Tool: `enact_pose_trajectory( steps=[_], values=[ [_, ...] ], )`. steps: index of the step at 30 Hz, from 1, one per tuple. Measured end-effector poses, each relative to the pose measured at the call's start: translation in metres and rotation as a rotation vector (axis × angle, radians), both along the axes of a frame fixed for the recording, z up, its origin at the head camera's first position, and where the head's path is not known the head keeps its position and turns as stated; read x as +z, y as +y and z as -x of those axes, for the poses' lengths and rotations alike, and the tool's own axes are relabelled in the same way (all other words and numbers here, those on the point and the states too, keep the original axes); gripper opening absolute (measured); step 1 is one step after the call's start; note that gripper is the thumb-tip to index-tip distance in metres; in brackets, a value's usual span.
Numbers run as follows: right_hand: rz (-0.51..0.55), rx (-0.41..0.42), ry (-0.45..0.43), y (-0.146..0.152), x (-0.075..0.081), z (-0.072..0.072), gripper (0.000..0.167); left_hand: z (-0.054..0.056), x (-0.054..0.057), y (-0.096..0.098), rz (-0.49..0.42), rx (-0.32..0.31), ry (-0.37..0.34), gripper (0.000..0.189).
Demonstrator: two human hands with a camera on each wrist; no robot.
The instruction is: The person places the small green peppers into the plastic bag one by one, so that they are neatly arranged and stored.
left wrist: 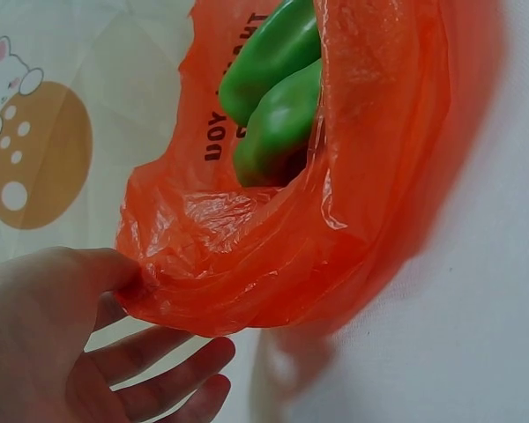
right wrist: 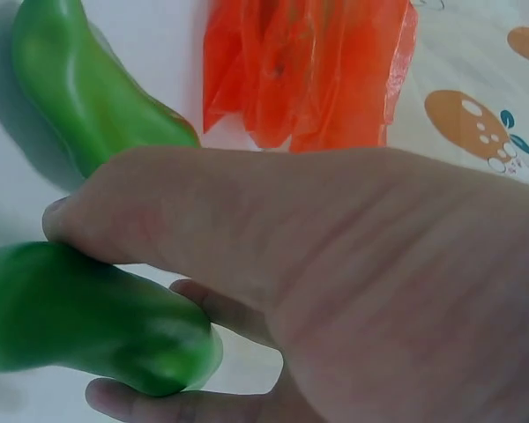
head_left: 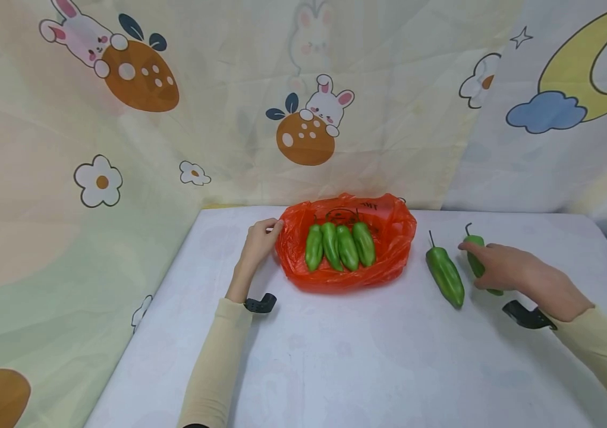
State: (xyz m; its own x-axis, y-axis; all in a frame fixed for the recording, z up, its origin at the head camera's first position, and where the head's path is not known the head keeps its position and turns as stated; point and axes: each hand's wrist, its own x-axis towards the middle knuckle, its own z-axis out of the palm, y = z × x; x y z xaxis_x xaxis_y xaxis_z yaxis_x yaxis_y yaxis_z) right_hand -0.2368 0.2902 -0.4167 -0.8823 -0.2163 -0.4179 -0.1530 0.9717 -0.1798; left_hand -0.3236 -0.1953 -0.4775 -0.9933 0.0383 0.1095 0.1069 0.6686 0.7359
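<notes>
My left hand (head_left: 260, 242) pinches the left rim of a red plastic bag (head_left: 303, 282), thumb against the film in the left wrist view. Several green peppers (head_left: 347, 248) lie side by side inside the open bag, two of them partly visible from the left wrist. At the right, my right hand (head_left: 522, 274) holds another green pepper (right wrist: 88, 317) between thumb and fingers; part of it is hidden by the hand in the head view. Left of that hand, a loose green pepper (head_left: 445, 277) rests on the table, its stem pointing away.
The white table (head_left: 335, 368) runs back to a hanging cloth (head_left: 389, 154) printed with rabbits, flowers and a moon. More cloth hangs along the left side. Each wrist carries a black strap mount (head_left: 261, 303).
</notes>
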Motion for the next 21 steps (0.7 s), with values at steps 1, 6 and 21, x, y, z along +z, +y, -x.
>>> enact_pose_trajectory(
  steps=[1, 6, 21],
  values=[
    [0.0, 0.003, 0.003, -0.001, 0.001, 0.0, 0.078, 0.0, 0.0, 0.0, -0.002, 0.001, 0.0, 0.032],
    [0.002, 0.031, 0.005, -0.003, 0.005, 0.0, 0.078, 0.001, -0.001, -0.001, -0.007, -0.004, -0.006, 0.033],
    [0.081, 0.116, -0.045, -0.005, 0.02, 0.002, 0.075, -0.002, 0.0, 0.0, -0.013, -0.002, -0.008, 0.034]
  ],
)
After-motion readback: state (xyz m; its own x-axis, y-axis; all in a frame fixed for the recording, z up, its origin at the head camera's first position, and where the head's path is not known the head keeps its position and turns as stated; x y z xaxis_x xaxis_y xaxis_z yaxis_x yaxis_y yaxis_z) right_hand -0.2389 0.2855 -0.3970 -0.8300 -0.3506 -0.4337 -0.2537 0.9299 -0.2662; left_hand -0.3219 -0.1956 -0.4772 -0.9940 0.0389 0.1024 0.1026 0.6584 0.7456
